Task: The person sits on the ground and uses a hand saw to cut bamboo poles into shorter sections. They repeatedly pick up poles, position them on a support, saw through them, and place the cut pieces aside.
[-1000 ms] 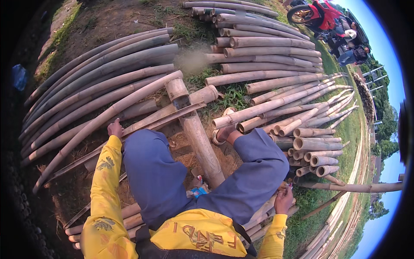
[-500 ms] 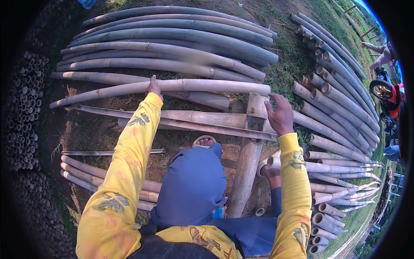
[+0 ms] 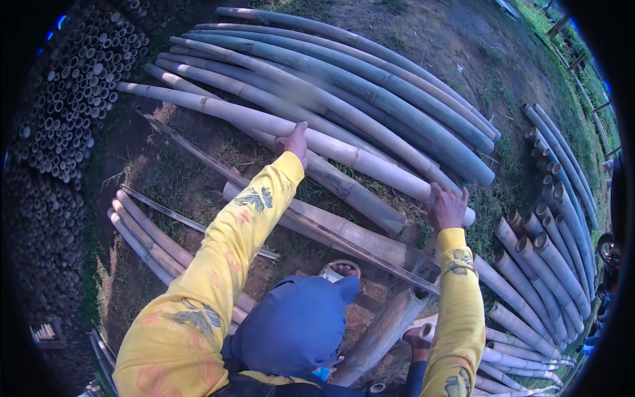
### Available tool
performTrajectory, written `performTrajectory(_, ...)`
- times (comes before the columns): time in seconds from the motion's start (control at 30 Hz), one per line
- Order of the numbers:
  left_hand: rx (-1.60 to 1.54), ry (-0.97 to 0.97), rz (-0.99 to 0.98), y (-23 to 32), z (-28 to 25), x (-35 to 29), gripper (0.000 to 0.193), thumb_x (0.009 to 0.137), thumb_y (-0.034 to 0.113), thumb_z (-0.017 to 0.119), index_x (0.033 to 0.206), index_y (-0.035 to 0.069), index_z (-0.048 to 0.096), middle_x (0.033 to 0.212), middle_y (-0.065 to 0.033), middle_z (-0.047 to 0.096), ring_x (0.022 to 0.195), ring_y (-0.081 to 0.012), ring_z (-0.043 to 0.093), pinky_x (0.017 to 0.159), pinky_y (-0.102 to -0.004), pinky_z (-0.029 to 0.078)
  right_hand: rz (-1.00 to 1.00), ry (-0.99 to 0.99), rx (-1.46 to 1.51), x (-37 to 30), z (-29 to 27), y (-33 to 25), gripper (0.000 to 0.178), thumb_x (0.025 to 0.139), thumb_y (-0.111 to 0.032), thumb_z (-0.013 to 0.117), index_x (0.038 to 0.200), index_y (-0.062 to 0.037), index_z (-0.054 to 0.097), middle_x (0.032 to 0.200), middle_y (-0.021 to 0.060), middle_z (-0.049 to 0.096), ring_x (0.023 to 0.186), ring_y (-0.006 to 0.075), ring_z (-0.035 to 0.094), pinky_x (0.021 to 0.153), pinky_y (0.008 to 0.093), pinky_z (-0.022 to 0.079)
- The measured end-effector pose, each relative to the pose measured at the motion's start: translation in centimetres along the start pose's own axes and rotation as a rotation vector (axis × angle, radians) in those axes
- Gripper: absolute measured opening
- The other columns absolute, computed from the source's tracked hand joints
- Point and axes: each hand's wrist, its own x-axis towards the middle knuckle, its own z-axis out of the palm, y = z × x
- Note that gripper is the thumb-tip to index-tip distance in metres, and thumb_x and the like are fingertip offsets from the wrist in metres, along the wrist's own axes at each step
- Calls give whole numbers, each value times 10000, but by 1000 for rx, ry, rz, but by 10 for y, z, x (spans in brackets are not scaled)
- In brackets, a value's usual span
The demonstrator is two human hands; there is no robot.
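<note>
Across the front of me runs a long pale bamboo pole (image 3: pixel 360 161), held in both hands. My left hand (image 3: pixel 294 143) is closed over it near its middle. Close to the pole's cut right end, my right hand (image 3: pixel 447 208) has its fingers curled over the top; the fingertips on the far side are partly hidden. Nearer to me, a thin split bamboo strip (image 3: pixel 334 239) lies slantwise over a thick bamboo length (image 3: pixel 370 239). The right end of that strip rests by the top of a stout bamboo post (image 3: pixel 387 325).
Several greenish bamboo poles (image 3: pixel 370 92) lie just beyond the held one. More poles (image 3: pixel 529 258) are piled at the right. Stacked cut bamboo ends (image 3: pixel 66 112) fill the far left. A few poles (image 3: pixel 149 241) lie left of my knee, and my sandalled foot (image 3: pixel 340 269) is near the post.
Both hands have carried the bamboo pole away from the post toward the row of poles beyond. My right hand has shifted from its end onto its top. The view has turned.
</note>
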Motion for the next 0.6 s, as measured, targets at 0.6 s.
performTrajectory(0.6,1307,-876,862,-9,-3,-31,785,846,382,791,1479,14,508,1398,-239,574,1335,-394,540,1152,-467,422,303,169,427,1,-4,44,956,887,-282,794,1660,-273,230,1669,220,310,1501,431,370,1192,621,345)
